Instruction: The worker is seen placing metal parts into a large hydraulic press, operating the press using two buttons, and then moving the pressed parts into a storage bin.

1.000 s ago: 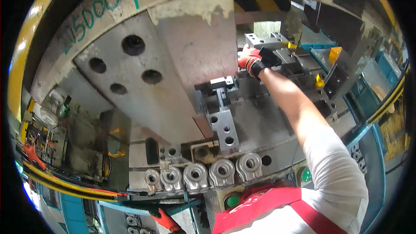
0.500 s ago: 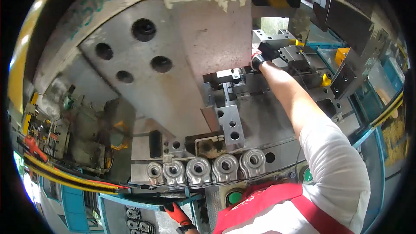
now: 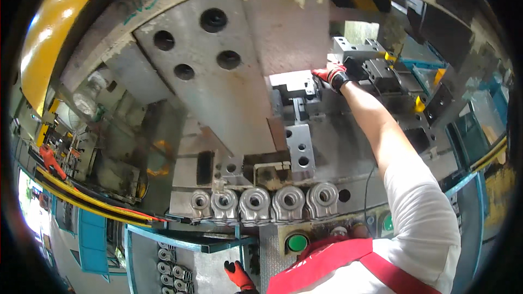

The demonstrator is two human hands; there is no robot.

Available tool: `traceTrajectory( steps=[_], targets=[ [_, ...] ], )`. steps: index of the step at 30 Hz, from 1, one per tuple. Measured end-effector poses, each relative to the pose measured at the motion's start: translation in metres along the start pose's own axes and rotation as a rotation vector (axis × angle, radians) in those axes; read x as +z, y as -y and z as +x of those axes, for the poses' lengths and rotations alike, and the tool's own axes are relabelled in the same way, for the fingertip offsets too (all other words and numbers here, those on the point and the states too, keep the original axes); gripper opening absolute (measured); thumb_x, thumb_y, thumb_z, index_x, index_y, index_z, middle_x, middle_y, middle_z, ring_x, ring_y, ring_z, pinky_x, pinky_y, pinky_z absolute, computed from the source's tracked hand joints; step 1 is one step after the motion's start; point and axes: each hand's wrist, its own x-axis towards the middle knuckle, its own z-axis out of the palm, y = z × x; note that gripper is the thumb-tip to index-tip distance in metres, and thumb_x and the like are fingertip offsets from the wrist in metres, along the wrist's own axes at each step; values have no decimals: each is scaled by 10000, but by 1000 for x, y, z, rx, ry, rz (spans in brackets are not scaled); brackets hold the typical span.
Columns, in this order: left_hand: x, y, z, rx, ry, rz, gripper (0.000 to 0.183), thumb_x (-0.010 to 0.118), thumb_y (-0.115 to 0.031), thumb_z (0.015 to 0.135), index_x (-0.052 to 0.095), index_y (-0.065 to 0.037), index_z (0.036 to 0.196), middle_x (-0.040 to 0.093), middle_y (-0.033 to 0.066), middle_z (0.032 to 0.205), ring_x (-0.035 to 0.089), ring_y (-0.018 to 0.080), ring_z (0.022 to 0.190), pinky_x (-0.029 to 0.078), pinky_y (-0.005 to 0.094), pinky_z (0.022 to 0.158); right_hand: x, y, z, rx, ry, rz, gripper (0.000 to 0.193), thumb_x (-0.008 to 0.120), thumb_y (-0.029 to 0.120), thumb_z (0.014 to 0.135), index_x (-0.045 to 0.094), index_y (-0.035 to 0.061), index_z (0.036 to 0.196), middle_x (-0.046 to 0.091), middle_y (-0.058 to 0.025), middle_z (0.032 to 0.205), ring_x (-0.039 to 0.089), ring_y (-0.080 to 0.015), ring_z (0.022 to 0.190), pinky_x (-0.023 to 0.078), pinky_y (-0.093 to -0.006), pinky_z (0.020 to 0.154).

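Observation:
My right hand (image 3: 331, 73), in a red and black glove, reaches far into the press beside the lower edge of the big steel block (image 3: 291, 32). Its fingers stretch left, apart from each other, and I make out nothing in them. Nearest to it are a small clamp-like fixture (image 3: 310, 91) and a dark block (image 3: 357, 68). Low in the view, my left hand (image 3: 238, 276) is open above a grey surface, its dark-tipped gloved fingers spread and holding nothing. Along the press bed's front edge stand several stacks of ring-shaped metal parts (image 3: 255, 202).
More ring-shaped parts (image 3: 166, 268) lie in the blue-framed bin (image 3: 158, 233) at lower left. A green button (image 3: 297, 243) sits in front of me. A thick upper plate (image 3: 223, 130) overhangs the bed. A yellow-black bar (image 3: 92, 202) runs along the left.
My right hand has come out from behind the block's edge, showing more of its fingers. My left hand has moved down, away from the blue frame. The view has shifted slightly.

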Motion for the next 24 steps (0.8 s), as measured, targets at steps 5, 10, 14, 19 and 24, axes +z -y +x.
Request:
traceTrajectory(
  steps=[5, 10, 14, 19, 24],
  targets=[
    [32, -12, -26, -179, 148, 150, 444, 584, -154, 779, 426, 18, 1157, 517, 122, 1055, 492, 194, 928, 402, 294, 806, 23, -3, -78, 72, -78, 20, 830, 460, 611, 724, 326, -25, 1240, 342, -251, 1249, 287, -359, 1196, 290, -402, 942],
    [43, 34, -28, -312, 448, 187, 558, 559, -279, 806, 327, -37, 1251, 456, 117, 1175, 473, 230, 1022, 410, 326, 811, 36, -35, -247, -404, -333, 314, 664, 597, 375, 729, 370, -32, 1202, 408, -221, 1194, 346, -386, 1146, 284, -414, 956],
    [57, 33, -31, 167, 996, 579, 604, 565, -180, 801, 237, -71, 1296, 410, 100, 1222, 451, 195, 1059, 422, 309, 796, 80, -114, -359, 0, -334, 455, 558, 629, 248, 720, 426, -3, 1175, 437, -199, 1172, 400, -343, 1098, 304, -392, 939],
    [100, 28, -54, -54, 957, 408, 709, 649, -182, 730, 232, 19, 1267, 459, 152, 1149, 443, 202, 1046, 384, 307, 860, 217, -229, -473, 792, -206, 774, 696, 669, 294, 682, 357, -28, 1215, 476, -247, 1099, 430, -354, 1062, 336, -376, 904],
    [127, -4, -71, -25, 808, 788, 832, 703, -287, 657, 231, 36, 1261, 433, 210, 1183, 435, 290, 1086, 351, 338, 901, 261, -229, -496, 838, -54, 709, 909, 719, 413, 578, 264, -36, 1225, 487, -273, 1064, 469, -387, 1007, 391, -398, 846]
  ],
)
